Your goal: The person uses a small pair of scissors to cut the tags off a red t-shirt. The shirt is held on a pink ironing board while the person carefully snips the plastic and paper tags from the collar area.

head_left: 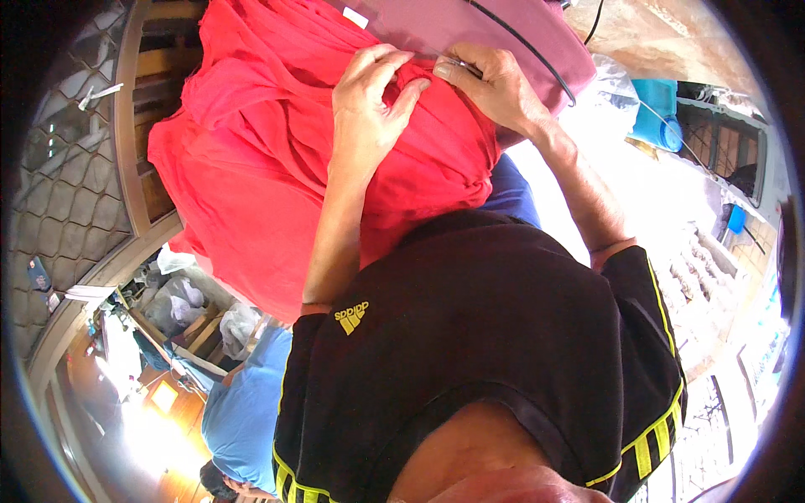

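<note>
Bright red cloth point(260, 193) lies in loose folds over my lap and spreads to the left. My left hand point(373, 96) rests on its upper part, with the fingers bent and the thumb held apart from them. Just to the right, my right hand point(490, 80) is closed, thumb against forefinger, on a small metal tool point(461, 65). Its exact kind is hard to make out, and the fingers cover part of it. Both hands work close together at the cloth's far edge, beside a maroon padded surface point(419, 29).
A black cord point(524, 42) crosses the maroon surface. At the right stands a blue container point(656, 113) near clear plastic. A metal lattice gate point(71, 168) is at the left. Lower left, another person in a blue shirt point(247, 411) is near bags point(176, 303).
</note>
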A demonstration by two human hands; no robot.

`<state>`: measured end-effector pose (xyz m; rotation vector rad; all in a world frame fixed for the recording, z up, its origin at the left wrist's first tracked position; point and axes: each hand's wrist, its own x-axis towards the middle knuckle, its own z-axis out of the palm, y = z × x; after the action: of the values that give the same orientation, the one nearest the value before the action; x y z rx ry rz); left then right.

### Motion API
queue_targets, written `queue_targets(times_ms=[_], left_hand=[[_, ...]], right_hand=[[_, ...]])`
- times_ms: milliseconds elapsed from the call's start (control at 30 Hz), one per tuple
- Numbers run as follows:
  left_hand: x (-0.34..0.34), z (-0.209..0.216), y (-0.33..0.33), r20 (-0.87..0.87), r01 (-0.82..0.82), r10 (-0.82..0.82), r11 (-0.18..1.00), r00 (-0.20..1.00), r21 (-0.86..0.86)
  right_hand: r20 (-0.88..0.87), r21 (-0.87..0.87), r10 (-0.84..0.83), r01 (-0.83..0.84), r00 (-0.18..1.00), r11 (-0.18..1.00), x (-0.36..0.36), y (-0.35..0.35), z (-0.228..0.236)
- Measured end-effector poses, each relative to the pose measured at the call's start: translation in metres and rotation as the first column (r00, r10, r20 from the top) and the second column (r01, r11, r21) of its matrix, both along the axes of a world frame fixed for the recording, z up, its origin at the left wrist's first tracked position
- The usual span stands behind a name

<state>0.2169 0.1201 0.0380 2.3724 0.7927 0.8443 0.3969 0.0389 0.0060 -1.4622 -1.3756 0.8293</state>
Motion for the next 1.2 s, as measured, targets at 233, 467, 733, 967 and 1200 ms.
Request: queue_targets(times_ms=[233, 467, 733, 967, 1200], left_hand=[[0.008, 0.0, 0.007, -0.103, 0.042, -0.036, 0.998, 0.994, 0.055], [0.001, 0.001, 0.023, -0.031, 0.015, -0.02, 0.987, 0.999, -0.161], [0.001, 0.001, 0.026, -0.04, 0.037, -0.048, 0.971, 0.998, -0.237], [0.001, -0.005, 0.025, 0.018, 0.051, -0.049, 0.98, 0.999, -0.19], [0.01, 0.011, 0.007, 0.039, 0.015, -0.022, 0.984, 0.999, 0.18]], right_hand=[[-0.261, -0.058, 0.103, -0.122, 0.96, 0.991, 0.007, 0.006, 0.005], [0.049, 0.032, 0.145, -0.146, 0.988, 0.989, 0.019, 0.004, 0.02], [0.366, 0.034, 0.158, -0.183, 0.917, 0.982, 0.015, 0.018, 0.011], [0.384, 0.039, 0.191, -0.222, 0.903, 0.974, 0.013, 0.025, 0.013], [-0.138, 0.007, 0.133, -0.134, 0.981, 0.991, 0.038, 0.003, 0.002]])
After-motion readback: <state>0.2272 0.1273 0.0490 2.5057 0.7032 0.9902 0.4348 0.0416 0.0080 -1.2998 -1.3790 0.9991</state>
